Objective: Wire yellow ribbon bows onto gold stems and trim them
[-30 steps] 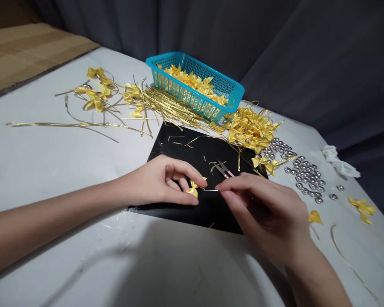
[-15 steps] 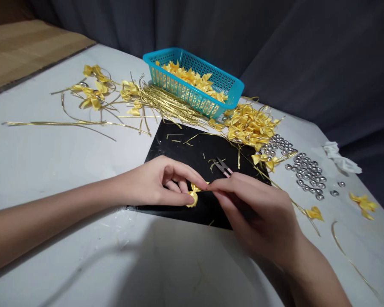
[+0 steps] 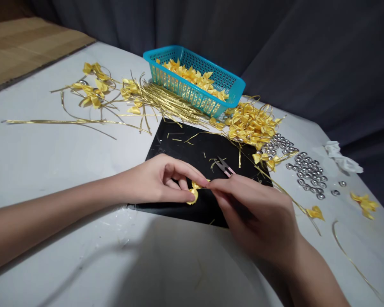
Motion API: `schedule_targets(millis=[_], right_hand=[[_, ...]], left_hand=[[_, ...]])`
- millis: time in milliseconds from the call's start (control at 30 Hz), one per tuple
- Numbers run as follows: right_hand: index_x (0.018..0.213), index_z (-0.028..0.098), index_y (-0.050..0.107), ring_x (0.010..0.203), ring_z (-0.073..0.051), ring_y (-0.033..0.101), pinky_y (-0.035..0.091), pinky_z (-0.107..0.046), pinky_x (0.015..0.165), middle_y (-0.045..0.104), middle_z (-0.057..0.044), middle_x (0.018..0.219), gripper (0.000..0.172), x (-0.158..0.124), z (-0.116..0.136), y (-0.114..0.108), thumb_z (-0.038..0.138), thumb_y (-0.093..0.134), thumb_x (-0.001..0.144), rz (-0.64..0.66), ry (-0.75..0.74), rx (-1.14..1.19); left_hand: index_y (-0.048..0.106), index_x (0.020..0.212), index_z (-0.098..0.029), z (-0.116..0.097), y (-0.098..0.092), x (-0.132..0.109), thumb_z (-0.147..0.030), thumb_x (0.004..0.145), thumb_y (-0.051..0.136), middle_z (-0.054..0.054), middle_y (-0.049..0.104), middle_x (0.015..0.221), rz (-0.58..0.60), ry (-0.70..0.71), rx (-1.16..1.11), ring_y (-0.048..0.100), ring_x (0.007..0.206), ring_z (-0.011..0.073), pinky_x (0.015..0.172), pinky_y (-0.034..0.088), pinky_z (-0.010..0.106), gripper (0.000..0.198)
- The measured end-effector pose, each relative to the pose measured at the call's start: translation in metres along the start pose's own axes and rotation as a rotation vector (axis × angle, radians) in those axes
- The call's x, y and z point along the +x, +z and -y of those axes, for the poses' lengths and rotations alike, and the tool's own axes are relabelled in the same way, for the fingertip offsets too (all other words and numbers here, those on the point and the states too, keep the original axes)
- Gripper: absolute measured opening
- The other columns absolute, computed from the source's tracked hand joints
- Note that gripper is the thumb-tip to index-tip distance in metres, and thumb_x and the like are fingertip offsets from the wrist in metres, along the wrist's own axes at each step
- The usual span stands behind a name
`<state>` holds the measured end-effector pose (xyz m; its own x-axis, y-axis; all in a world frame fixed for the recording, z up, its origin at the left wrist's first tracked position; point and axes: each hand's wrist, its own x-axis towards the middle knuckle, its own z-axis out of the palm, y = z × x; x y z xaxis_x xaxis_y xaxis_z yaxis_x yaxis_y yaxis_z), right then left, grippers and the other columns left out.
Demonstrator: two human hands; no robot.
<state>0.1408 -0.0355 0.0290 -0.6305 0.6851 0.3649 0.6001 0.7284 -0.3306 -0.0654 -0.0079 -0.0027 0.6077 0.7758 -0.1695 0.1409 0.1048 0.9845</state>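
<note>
I work over the black mat [image 3: 185, 147], which lies on the white desk [image 3: 77, 170]. My left hand [image 3: 156, 179] pinches a small yellow bow [image 3: 194, 196] between thumb and forefinger, just above the mat's near half; the other fingers curl in behind it. My right hand [image 3: 262, 209] comes in over the mat's right side, thumb and forefinger closed together, the tips meeting my left forefinger. They seem to grip a thin strand [image 3: 202, 188] running from the bow, though it is so fine, and so covered by my fingers, that I can't be sure of its end.

Just beyond my right hand, the snips [image 3: 224, 165] lie on the mat, blades spread and handles partly hidden by my knuckles. Past the mat's far edge sits the blue basket [image 3: 237, 85], holding yellow ribbon pieces [image 3: 195, 79], with a bundle of gold cords [image 3: 169, 102] between basket and mat. A heap of yellow bows [image 3: 251, 125] spreads over the mat's far right corner. Silver beads [image 3: 310, 172] lie right of the mat, and a crumpled white cloth [image 3: 342, 157] farther right.
</note>
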Motion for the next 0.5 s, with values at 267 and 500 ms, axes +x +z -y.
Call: schedule_targets(millis=[267, 500], right_hand=[[0.082, 0.015, 0.062, 0.043, -0.009, 0.044, 0.029, -0.024, 0.041, 0.052, 0.003, 0.055, 0.022, -0.001, 0.011, 0.005, 0.008, 0.042, 0.086, 0.006, -0.073, -0.203], [0.075, 0.016, 0.059, 0.042, -0.009, 0.038, 0.026, -0.024, 0.04, 0.046, 0.003, 0.054, 0.027, 0.0, 0.015, 0.011, 0.01, 0.038, 0.091, -0.015, -0.118, -0.226]], left_hand=[[0.074, 0.096, -0.021, 0.0, 0.0, 0.001, -0.024, 0.07, 0.071, 0.007, 0.067, 0.102, -0.007, -0.02, -0.003, 0.054, 0.063, 0.0087, 0.052, 0.047, 0.017, 0.027], [0.075, 0.092, -0.02, 0.001, 0.0, 0.001, -0.024, 0.07, 0.071, 0.006, 0.069, 0.096, -0.004, -0.032, -0.028, 0.055, 0.061, 0.0091, 0.05, 0.046, 0.017, 0.023]])
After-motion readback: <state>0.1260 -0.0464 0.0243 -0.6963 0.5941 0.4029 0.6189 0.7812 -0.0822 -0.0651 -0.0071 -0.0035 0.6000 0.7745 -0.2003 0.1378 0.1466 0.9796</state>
